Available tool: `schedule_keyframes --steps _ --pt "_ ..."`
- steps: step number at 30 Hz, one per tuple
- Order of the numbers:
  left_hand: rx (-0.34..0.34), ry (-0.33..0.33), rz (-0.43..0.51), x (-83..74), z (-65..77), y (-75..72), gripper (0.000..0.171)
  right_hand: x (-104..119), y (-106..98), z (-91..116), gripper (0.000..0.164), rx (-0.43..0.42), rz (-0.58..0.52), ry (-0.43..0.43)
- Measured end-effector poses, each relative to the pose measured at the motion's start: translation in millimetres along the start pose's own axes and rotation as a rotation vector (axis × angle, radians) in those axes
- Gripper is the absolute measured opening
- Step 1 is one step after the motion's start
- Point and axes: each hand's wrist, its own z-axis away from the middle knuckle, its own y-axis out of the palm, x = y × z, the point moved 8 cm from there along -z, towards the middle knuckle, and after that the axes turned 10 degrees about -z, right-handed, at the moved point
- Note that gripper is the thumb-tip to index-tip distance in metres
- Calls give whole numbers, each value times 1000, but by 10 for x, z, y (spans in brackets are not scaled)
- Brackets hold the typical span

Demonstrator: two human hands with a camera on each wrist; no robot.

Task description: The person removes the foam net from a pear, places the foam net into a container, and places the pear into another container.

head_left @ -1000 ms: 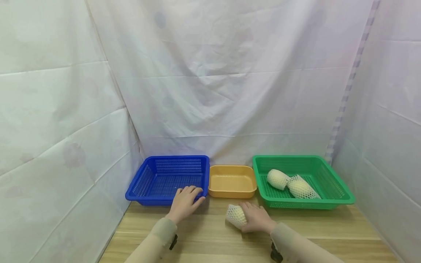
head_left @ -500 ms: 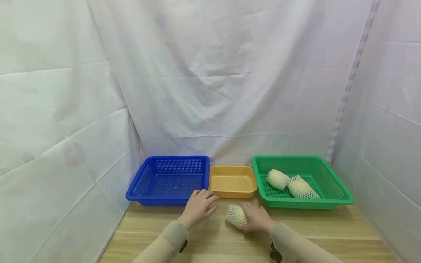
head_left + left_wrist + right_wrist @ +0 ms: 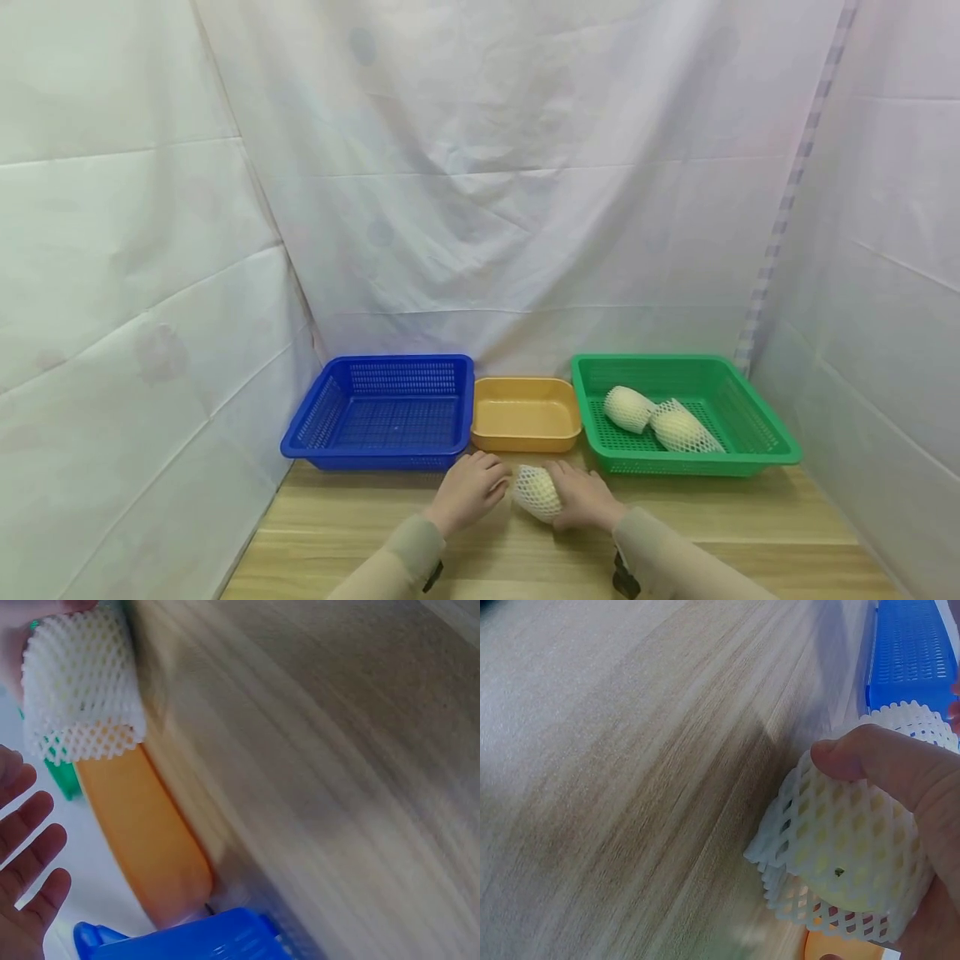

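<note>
A pale yellow fruit in a white foam net [image 3: 536, 493] is at the front middle of the table. My right hand [image 3: 585, 497] grips it from its right side. In the right wrist view the thumb [image 3: 855, 754] lies over the foam net [image 3: 840, 847], and a small dark spot shows on the fruit. My left hand [image 3: 468, 490] is just left of the net, apart from it. The left wrist view shows its fingers [image 3: 34, 855] spread and holding nothing, below the net's open end [image 3: 86, 735].
Behind the hands stand a blue basket [image 3: 300, 447] at left, a shallow orange tray [image 3: 525, 444] in the middle and a green basket [image 3: 690, 461] at right. Two more foam-netted fruits [image 3: 628, 409] lie in the green basket. White cloth [image 3: 480, 208] hangs around the wooden table [image 3: 337, 533].
My left hand has moved right and toward me, from the blue basket's front rim to beside the netted fruit. The right hand and its fruit have stayed in place.
</note>
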Motion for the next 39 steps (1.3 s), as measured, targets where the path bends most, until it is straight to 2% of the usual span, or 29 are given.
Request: schedule_keyframes --steps 6,15,21,25,32,39 --pt "50 -32 15 0 13 154 13 5 3 6 92 13 -12 12" --pt "120 -42 4 -22 12 353 31 51 -9 -2 94 8 -10 -17" --pt "178 -52 15 -58 -14 385 43 45 -21 -1 94 5 -18 -19" --pt "194 -46 38 -100 -29 420 49 40 -25 -1 94 7 -18 -12" --pt "229 -59 90 -167 -41 485 51 43 -16 7 96 5 -24 -3" --pt "283 -80 88 -250 -71 544 58 28 7 6 96 7 -21 -7"
